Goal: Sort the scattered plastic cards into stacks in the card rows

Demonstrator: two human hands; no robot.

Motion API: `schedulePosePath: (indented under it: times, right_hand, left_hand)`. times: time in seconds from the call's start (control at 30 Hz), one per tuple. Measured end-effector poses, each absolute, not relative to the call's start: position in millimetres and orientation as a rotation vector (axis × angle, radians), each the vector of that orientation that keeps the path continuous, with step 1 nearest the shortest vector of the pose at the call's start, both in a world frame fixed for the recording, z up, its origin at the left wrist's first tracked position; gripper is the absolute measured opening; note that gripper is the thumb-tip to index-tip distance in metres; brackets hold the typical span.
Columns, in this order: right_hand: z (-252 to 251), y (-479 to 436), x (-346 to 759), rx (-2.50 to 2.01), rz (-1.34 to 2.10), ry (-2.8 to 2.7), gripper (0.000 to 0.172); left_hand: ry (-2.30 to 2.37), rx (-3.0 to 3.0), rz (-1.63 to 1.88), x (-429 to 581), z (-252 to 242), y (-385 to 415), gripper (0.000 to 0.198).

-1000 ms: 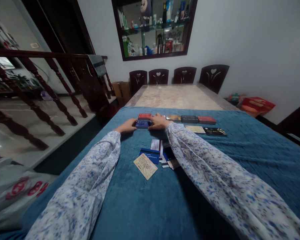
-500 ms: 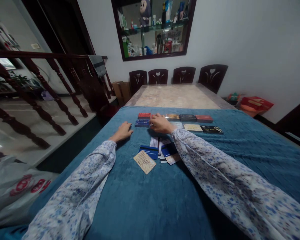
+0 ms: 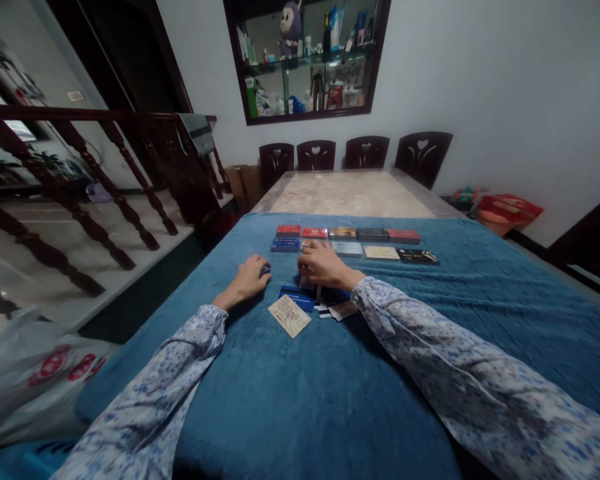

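Observation:
My right hand (image 3: 326,265) hovers with loosely bent fingers just in front of a stack of cards (image 3: 306,245) in the nearer row, partly covering it. No card shows in its fingers, though its underside is hidden. Below it lie loose cards, among them a beige card (image 3: 290,316), a blue card (image 3: 300,300) and some white-edged cards (image 3: 324,312), partly hidden by the hand. To the left, my left hand (image 3: 250,277) rests on the blue cloth (image 3: 260,387), fingers slightly curled and apart, holding nothing. Closest to it is a blue card stack (image 3: 285,245).
Farther off runs a row of red, gold and dark card stacks (image 3: 343,233); a black card stack (image 3: 418,256) ends the nearer row. Several dark chairs (image 3: 367,153) stand behind the table (image 3: 360,192). A white plastic bag (image 3: 35,380) is at lower left.
My right hand has drawn back from the card rows toward the loose cards, uncovering a red stack and a pale one. My left hand has shifted slightly nearer, and the view has moved a little.

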State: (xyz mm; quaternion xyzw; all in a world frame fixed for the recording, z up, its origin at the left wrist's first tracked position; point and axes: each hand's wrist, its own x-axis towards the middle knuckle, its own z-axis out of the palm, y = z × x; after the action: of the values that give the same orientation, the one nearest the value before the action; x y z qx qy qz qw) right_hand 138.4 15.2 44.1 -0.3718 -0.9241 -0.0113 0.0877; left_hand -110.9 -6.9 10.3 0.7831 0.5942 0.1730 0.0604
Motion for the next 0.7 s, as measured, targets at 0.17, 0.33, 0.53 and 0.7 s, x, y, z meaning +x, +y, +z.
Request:
schedulePosePath:
  times: [0.17, 0.33, 0.53, 0.7]
  right_hand:
    - [38, -5, 141, -1.056, -0.021, -2.755, 0.021]
    - [38, -29, 145, -1.063, 0.049, -2.777, 0.022]
    - [32, -50, 150, -1.036, 0.061, -2.777, 0.027]
    - [30, -60, 150, -1.020, 0.075, -2.808, 0.040]
  left_hand:
    - [1.640, 2.389, 0.616, -101, 11, -26, 0.022]
    - [1.465, 2.399, 0.628, -94, 14, -40, 0.020]
    - [1.278, 2.421, 0.523, -97, 21, -49, 0.030]
    - [1.206, 2.414, 0.358, -109, 27, -52, 0.043]
